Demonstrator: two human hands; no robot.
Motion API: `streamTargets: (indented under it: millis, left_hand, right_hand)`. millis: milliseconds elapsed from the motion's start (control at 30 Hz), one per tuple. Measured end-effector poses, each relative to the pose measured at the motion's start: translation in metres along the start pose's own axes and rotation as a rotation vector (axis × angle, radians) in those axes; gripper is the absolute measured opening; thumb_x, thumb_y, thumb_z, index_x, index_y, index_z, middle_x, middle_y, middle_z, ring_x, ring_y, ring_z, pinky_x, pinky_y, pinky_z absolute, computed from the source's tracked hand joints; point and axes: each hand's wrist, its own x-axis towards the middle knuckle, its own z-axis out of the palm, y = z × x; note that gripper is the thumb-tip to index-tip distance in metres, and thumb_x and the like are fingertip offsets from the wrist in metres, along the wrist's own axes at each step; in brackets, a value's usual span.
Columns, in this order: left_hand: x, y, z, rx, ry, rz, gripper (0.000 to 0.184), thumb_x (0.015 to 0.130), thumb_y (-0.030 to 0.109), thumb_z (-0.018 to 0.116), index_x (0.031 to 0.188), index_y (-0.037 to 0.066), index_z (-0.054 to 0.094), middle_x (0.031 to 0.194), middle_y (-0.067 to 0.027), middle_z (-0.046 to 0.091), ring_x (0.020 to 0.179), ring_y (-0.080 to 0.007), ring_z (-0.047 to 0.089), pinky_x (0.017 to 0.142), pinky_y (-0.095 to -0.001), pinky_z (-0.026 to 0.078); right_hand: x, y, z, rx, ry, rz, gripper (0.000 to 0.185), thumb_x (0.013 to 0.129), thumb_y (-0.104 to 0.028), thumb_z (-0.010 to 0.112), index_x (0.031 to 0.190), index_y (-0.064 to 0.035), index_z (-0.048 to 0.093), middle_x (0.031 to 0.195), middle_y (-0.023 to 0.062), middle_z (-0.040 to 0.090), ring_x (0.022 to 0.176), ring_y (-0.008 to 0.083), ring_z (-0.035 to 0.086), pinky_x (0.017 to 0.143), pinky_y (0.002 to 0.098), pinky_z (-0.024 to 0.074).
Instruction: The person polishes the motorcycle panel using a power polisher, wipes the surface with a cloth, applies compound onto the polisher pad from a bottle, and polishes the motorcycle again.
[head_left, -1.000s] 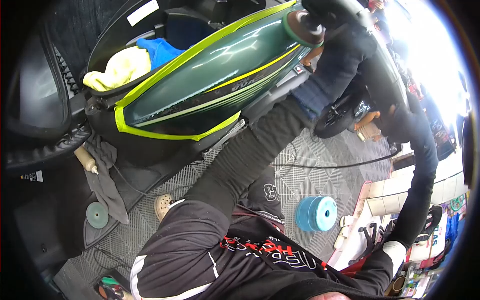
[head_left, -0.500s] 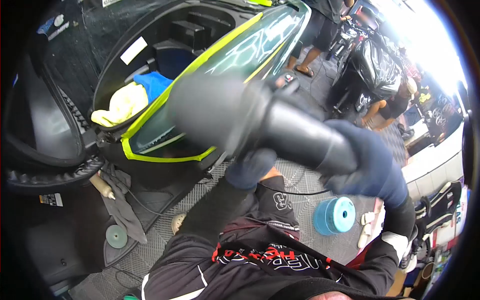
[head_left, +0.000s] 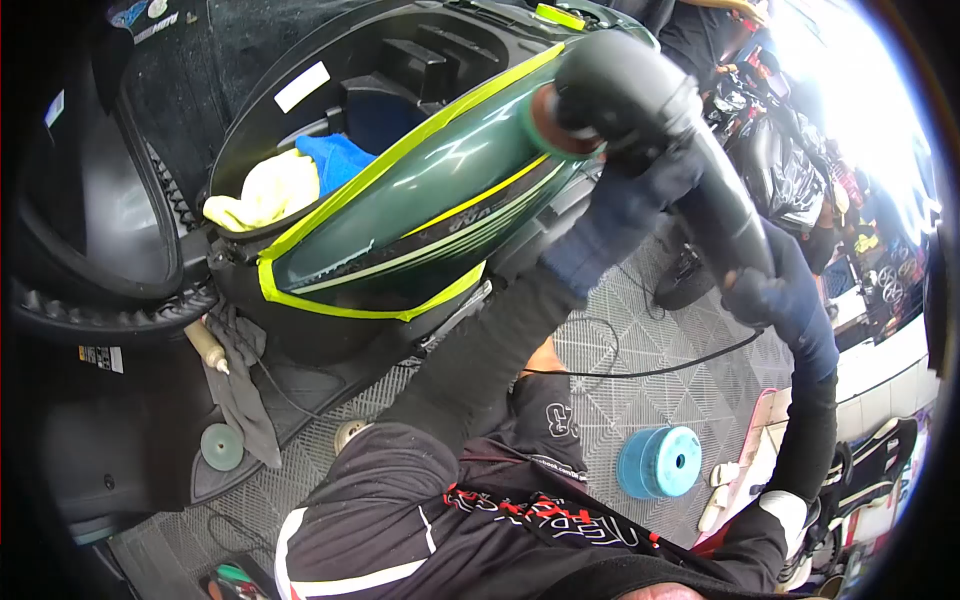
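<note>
A dark power polisher (head_left: 725,195) with a green-and-brown round pad (head_left: 550,125) is at the right end of a glossy green panel (head_left: 440,190); the pad appears to rest on its surface. Yellow-green tape (head_left: 340,203) edges the panel, which has yellow and pale stripes. My left hand (head_left: 625,215), in a dark blue glove, is wrapped round the polisher near its head. Around the rear end of its body is my right hand (head_left: 790,295), gloved too, with a black cord hanging from that end.
A yellow cloth (head_left: 270,190) and a blue cloth (head_left: 335,163) lie in the open black compartment. At lower left are a squeeze bottle (head_left: 206,346), a grey cloth (head_left: 240,400) and a round green pad (head_left: 222,446). A blue stool (head_left: 660,462) stands on the grey floor (head_left: 600,400).
The polisher swung off the panel toward me, blurred, and is now back on the panel, a little further left than a second ago. The view has shifted slightly.
</note>
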Motion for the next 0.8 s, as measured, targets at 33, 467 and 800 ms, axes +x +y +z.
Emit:
streamTargets:
  millis: [33,467,800]
  left_hand:
    - [0.010,-0.005,0.001,-0.284,-0.043,-0.106,0.026,0.102,0.005,0.054,0.125,-0.001,0.064,0.125,-0.0092,0.066,0.119,-0.0199,0.061,0.106,-0.0333,0.048]
    - [-0.075,0.106,-0.040,-0.235,-0.069,-0.373,0.096,0.082,0.043,0.080,0.155,0.004,0.031,0.138,-0.0151,0.054,0.129,-0.0285,0.054,0.108,-0.0477,0.048]
    - [-0.122,0.116,-0.050,-0.413,-0.150,-0.207,0.110,0.073,0.048,0.089,0.153,0.001,0.030,0.128,-0.0229,0.056,0.119,-0.0364,0.058,0.101,-0.0516,0.051]
  right_hand:
    - [0.003,0.005,-0.002,0.023,0.039,0.064,0.063,0.078,-0.027,0.078,0.130,0.0025,0.059,0.094,0.0074,0.067,0.072,0.0104,0.062,0.065,0.0262,0.0517]
    - [-0.033,0.008,0.071,0.016,-0.180,-0.327,0.070,0.072,-0.032,0.083,0.132,-0.0059,0.058,0.101,0.0163,0.071,0.090,0.0253,0.071,0.082,0.0374,0.0554]
    - [-0.050,0.008,0.089,-0.267,-0.246,-0.510,0.083,0.075,-0.046,0.080,0.144,-0.0116,0.050,0.106,0.0216,0.068,0.096,0.0386,0.070,0.084,0.0456,0.0561]
